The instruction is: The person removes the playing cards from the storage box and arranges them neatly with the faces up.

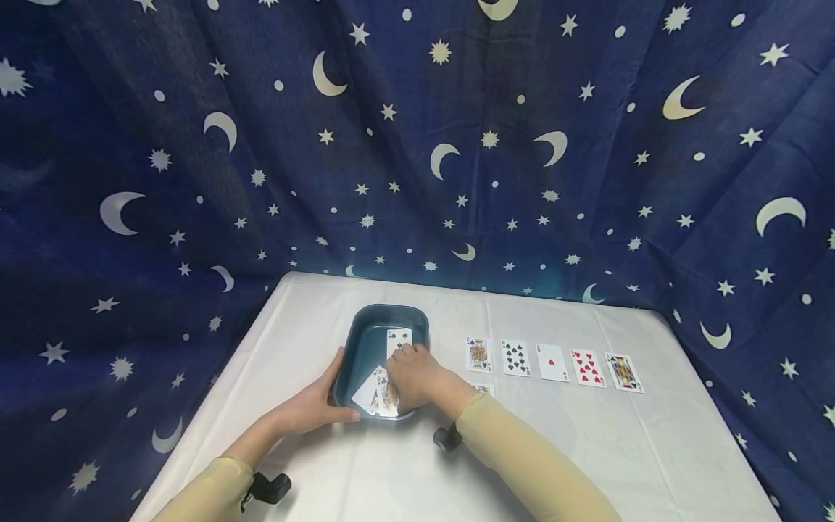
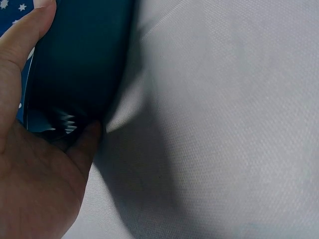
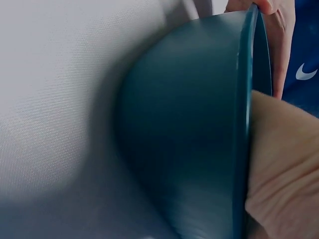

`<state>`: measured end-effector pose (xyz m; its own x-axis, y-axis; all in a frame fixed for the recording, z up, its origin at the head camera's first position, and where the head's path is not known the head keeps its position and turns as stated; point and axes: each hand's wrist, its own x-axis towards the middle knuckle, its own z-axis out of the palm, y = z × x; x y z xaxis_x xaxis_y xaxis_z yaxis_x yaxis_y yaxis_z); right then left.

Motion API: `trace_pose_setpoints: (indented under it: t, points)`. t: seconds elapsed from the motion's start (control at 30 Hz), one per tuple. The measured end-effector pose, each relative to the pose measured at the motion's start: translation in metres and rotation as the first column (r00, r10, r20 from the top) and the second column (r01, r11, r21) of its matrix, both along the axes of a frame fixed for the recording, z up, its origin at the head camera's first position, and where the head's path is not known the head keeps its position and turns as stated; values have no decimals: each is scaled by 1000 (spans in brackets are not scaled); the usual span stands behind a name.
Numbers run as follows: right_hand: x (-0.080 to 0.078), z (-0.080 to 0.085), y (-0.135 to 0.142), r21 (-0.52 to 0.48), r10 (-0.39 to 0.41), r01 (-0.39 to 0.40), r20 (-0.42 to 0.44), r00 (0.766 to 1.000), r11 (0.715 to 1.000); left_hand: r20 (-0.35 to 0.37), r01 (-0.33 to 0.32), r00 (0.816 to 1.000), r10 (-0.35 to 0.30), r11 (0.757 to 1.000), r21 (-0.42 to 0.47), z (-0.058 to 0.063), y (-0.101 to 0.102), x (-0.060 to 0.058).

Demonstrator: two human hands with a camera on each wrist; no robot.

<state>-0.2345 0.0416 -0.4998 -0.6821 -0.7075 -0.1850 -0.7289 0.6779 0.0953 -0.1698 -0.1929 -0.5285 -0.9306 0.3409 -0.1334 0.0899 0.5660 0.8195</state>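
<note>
A dark teal plastic tub [image 1: 361, 351] stands on the white table with several playing cards [image 1: 370, 392] lying loose inside it. My left hand [image 1: 312, 403] grips the tub's near left corner, thumb along the front wall and fingers on the left side. Inside the tub is my right hand [image 1: 415, 373], with its knuckles up over the cards and a five of spades [image 1: 399, 337] just beyond. Its fingertips are hidden, so whether it pinches a card does not show. In the right wrist view, the tub's wall [image 3: 184, 114] hides that hand's fingers.
Right of the tub, a row of face-up cards crosses the table: a face card [image 1: 478, 354], ten of spades [image 1: 516, 358], ace of hearts [image 1: 552, 362], a red heart card [image 1: 588, 367] and another face card [image 1: 624, 373]. One more card [image 1: 483, 388] lies below, partly behind the right wrist.
</note>
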Motion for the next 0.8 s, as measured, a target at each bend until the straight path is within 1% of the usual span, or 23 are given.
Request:
trace_pose_setpoints:
  t: [0.2, 0.3, 0.43, 0.6, 0.67, 0.8]
  points:
    - [0, -2, 0, 2, -2, 2, -2, 1000, 1000, 13, 7, 1000, -7, 1000, -28, 0, 0, 0]
    - [0, -2, 0, -14, -2, 2, 2, 1000, 1000, 10, 11, 1000, -11, 999, -36, 1, 0, 0]
    - [1, 1, 0, -22, -13, 13, 19, 1000, 1000, 4, 17, 1000, -17, 999, -39, 1, 0, 0]
    - [3, 5, -2, 3, -20, 20, 17, 1000, 1000, 9, 18, 1000, -18, 999, -44, 2, 0, 1]
    - [3, 4, -3, 9, -23, 22, 14, 1000, 1000, 9, 17, 1000, -17, 999, -48, 3, 0, 1]
    - [2, 0, -4, -14, -27, 28, 20, 999, 1000, 9, 14, 1000, -14, 999, -43, 3, 0, 1]
